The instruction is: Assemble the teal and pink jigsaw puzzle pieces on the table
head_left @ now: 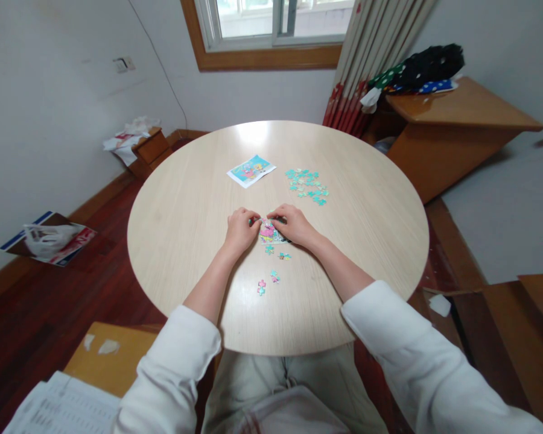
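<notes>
Both hands meet over a partly joined jigsaw puzzle [268, 232] with pink, yellow and pale parts. My left hand [242, 230] is at its upper left edge, thumb and forefinger pinched on what looks like a small puzzle piece. My right hand [293, 223] presses thumb and finger together at the puzzle's upper right edge and covers part of it; what lies under those fingertips is hidden. Just below are a teal loose piece [269, 249] and a multicoloured piece [285, 256]. Nearer my body lie a pink and teal piece [275, 276] and a pair of pieces [261, 287].
A heap of teal puzzle pieces [308, 184] lies beyond my right hand. The picture sheet [251, 170] rests left of it on the round table [176, 223]. A wooden cabinet [461, 114] bearing cloths stands at the right, a yellowish box [113, 355] at the lower left.
</notes>
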The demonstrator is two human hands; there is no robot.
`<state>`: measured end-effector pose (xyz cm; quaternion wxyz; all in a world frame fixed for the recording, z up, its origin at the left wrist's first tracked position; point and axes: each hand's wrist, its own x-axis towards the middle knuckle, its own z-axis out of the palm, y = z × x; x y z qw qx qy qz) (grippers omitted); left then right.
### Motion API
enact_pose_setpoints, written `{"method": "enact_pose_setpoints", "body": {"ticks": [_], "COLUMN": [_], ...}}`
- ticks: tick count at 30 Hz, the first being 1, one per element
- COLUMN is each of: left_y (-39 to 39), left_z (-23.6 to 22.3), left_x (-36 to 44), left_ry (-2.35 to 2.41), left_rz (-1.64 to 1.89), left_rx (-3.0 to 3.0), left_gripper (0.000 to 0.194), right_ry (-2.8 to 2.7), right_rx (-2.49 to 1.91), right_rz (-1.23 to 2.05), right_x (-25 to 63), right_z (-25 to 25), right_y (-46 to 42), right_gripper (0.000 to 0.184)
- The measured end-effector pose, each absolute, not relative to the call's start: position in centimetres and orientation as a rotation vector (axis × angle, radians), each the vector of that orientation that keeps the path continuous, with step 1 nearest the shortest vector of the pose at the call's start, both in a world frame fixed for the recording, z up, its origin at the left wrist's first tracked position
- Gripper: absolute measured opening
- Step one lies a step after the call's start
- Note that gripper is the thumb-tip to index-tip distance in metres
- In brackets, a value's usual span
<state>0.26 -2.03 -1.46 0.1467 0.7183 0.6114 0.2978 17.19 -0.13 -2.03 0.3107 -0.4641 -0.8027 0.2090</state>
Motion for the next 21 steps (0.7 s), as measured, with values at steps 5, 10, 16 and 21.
{"method": "enact_pose_setpoints", "body": {"ticks": [5, 10, 16, 21], "left_y": [-1.97, -1.81, -1.68, -1.65], "left_z": [-1.46, -1.65, -1.75, -1.67], "left_x": [0.06, -0.30, -0.35, -0.48], "left_ry": [1.763, 1.782, 1.765, 1.765], "left_rz": [0.848, 0.859, 0.869, 0.852], "left_rx": [2.065, 2.060, 2.049, 2.065], "left_gripper": [0.014, 0.017, 0.022, 0.024], "right_ry": [-2.112, -2.102, -2.084, -2.065], "right_rx": [-1.235, -1.228, -1.213, -1.209], "right_rz": [0.550, 0.561, 0.553, 0.564], "right_x": [17.14, 17.18, 17.27, 17.27], "right_z": [-1.93, -2.00, -2.20, -2.07], "right_y": [-0.21, -0.16, -0.11, -0.17], "right_gripper": [0.019, 0.021, 0.022, 0.022]}}
